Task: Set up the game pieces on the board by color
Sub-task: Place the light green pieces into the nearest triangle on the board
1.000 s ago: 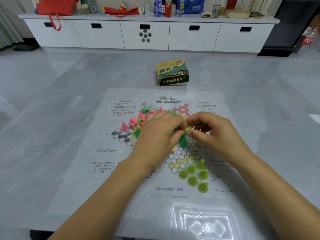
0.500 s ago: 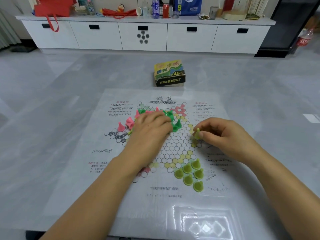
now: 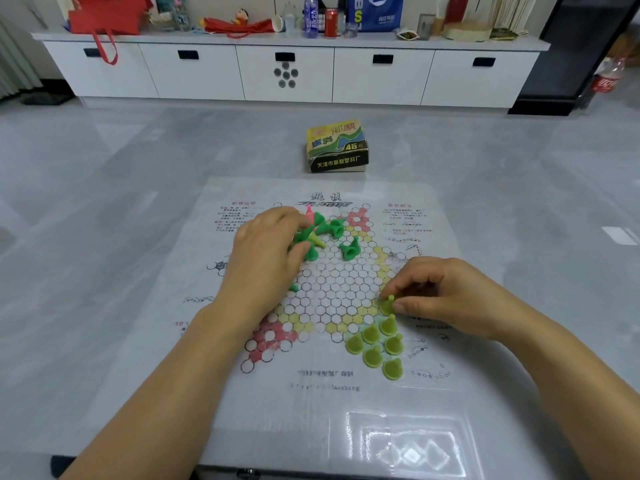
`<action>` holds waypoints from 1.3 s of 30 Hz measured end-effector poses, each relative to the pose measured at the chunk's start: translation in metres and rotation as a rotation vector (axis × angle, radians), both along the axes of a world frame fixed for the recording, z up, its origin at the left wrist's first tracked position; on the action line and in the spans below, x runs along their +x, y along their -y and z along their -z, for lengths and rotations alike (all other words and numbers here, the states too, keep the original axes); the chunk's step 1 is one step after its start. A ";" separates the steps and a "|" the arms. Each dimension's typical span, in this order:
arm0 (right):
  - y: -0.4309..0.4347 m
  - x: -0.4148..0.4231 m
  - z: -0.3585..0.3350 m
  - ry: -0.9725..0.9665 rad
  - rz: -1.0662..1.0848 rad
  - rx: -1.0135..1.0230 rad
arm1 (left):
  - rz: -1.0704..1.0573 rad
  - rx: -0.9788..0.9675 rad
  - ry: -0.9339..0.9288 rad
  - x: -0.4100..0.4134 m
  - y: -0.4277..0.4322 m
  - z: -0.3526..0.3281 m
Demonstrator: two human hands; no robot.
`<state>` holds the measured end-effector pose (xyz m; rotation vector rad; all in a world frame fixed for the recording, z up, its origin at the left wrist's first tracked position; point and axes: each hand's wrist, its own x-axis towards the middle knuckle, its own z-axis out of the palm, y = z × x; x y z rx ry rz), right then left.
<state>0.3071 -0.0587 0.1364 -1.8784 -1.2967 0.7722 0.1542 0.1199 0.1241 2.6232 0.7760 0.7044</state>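
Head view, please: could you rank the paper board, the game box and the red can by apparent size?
1. paper board
2. game box
3. red can, though it stands much farther from the camera, so it may only look smallest.

1. Our left hand (image 3: 266, 258) sits over the loose pile (image 3: 330, 228). Pieces under the palm are hidden, so no count, and we can't tell if the fingers hold one.
2. That hand and its forearm hide the left points of the board (image 3: 332, 292). Margin print is too small to read.
3. Our right hand (image 3: 450, 296) pinches a light green piece (image 3: 387, 304). The thumb masks part of its base, so the exact cell is unclear.
4. Glare (image 3: 408, 448) washes out the board's near edge.
5. Red bag (image 3: 104, 17) is cut by the top edge, cola bottle (image 3: 606, 79) by the right edge.
6. Both forearms leave the frame at the bottom.
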 end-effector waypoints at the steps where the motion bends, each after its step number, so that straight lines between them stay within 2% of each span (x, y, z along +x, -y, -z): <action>1: 0.000 0.000 0.000 0.002 -0.006 -0.005 | -0.032 -0.003 0.006 -0.002 -0.002 -0.002; 6: -0.001 -0.001 0.000 0.008 -0.025 -0.025 | -0.229 -0.031 -0.008 -0.018 -0.020 -0.010; 10: -0.002 -0.002 -0.001 -0.005 -0.012 -0.039 | -0.309 -0.101 -0.036 -0.031 -0.031 -0.013; 13: -0.003 -0.003 -0.003 0.010 -0.012 -0.061 | -0.273 -0.162 -0.019 -0.034 -0.030 -0.015; 19: -0.005 -0.002 -0.005 0.017 0.035 -0.063 | -0.058 -0.188 0.027 -0.022 -0.006 -0.016; 22: -0.007 -0.002 -0.005 -0.015 0.094 -0.037 | -0.134 -0.137 -0.007 -0.022 -0.011 -0.013; 26: -0.008 -0.002 -0.004 -0.056 0.156 -0.022 | -0.271 -0.187 0.084 -0.035 -0.027 -0.022; 28: -0.008 -0.002 -0.004 -0.057 0.176 -0.020 | -0.264 -0.194 0.022 -0.039 -0.031 -0.026; 31: -0.009 -0.002 -0.005 -0.037 0.177 -0.017 | -0.209 -0.224 -0.177 -0.041 -0.029 -0.025; 34: -0.012 -0.003 -0.004 -0.033 0.178 -0.023 | -0.209 -0.175 -0.288 -0.037 -0.024 -0.019; 37: -0.013 -0.003 -0.004 -0.029 0.177 -0.027 | -0.211 -0.148 -0.293 -0.035 -0.022 -0.016; 39: -0.013 -0.003 -0.004 -0.039 0.180 -0.023 | -0.212 -0.143 -0.222 -0.036 -0.023 -0.017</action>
